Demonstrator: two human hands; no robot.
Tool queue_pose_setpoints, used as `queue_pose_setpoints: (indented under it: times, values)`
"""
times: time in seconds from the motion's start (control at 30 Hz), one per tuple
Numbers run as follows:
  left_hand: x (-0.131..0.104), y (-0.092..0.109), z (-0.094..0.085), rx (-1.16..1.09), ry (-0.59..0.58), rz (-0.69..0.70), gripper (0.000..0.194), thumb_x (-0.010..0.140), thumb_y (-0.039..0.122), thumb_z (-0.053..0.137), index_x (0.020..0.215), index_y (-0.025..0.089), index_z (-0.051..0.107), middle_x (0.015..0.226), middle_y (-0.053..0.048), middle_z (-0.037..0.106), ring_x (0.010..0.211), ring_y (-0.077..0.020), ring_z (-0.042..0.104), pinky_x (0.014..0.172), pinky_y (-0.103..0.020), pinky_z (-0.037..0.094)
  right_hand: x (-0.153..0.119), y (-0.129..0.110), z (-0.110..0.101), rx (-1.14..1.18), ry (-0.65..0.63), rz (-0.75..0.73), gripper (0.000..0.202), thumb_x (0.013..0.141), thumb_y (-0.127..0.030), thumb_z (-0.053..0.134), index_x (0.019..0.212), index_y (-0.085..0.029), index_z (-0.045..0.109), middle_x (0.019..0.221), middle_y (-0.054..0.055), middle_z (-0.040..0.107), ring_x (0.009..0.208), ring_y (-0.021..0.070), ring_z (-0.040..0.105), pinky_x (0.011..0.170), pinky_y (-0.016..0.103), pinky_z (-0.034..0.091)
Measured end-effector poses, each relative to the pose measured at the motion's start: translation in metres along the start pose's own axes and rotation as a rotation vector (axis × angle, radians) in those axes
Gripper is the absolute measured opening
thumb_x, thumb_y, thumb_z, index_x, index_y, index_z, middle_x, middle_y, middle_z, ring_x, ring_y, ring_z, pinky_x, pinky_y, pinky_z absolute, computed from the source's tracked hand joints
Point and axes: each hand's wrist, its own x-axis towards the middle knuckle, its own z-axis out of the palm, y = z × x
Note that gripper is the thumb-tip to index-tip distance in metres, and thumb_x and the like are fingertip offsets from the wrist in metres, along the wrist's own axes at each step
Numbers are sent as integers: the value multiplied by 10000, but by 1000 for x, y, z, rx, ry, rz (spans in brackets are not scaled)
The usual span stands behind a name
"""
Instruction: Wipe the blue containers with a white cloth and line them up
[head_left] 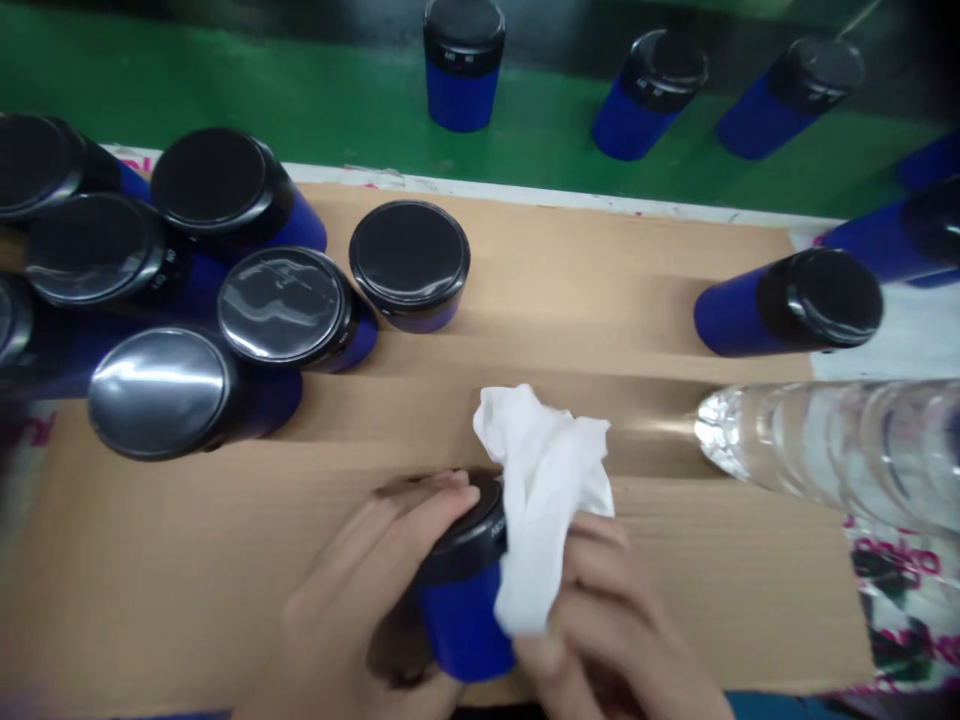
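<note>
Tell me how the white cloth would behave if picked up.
The white cloth looks crumpled and draped over the blue bottle, so it is probably floppy. It bunches in the right hand, so likely light and unlikely to roll.

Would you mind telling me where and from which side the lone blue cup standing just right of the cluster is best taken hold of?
Probably by its black lid, from straight above or from its right. The blue cup stands upright with little of its blue wall showing below the lid, so the lid's round rim offers the best grip. The cluster crowds its left, whereas the cardboard to its right lies bare.
</note>
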Motion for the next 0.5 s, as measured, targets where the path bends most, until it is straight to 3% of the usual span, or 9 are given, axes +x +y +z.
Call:
queue_pose_setpoints:
  times: [0.1, 0.17, 0.4, 0.5]
  values:
    - [-1, -1, -3, -84, -44, -29, 572, 806, 148, 583, 1331, 362, 510, 1318, 39, 634, 1193, -171, 629, 1082, -282, 500, 1, 2, 1, 56, 2, 64, 157, 833, -39, 644, 870, -188, 675, 904, -12, 677, 833, 80, 659, 726, 138, 546]
    - [-2, -2, -5, -123, -39, -32, 542, 828, 160, 584, 1325, 364, 508, 1315, 21, 644, 1191, -181, 643, 1050, -296, 535, 3, 3, 3, 127, 11, 96, 127, 853, -65, 637, 818, -184, 665, 856, -15, 653, 793, 68, 645, 715, 123, 539]
    - [-3, -2, -8, -374, -5, 23, 662, 754, 94, 683, 1336, 371, 529, 1347, 8, 647, 1217, -220, 648, 1068, -318, 532, 15, 7, -11, 449, 170, 225, 215, 939, -335, 603, 775, -201, 645, 732, 20, 717, 630, 154, 710, 548, 221, 548]
    - [1, 2, -9, -387, 27, 85, 656, 757, 95, 690, 1335, 364, 536, 1346, 26, 642, 1222, -190, 636, 1085, -266, 502, 19, 2, -18, 460, 193, 205, 209, 883, -388, 677, 792, -199, 671, 795, 45, 737, 732, 201, 726, 611, 276, 578]
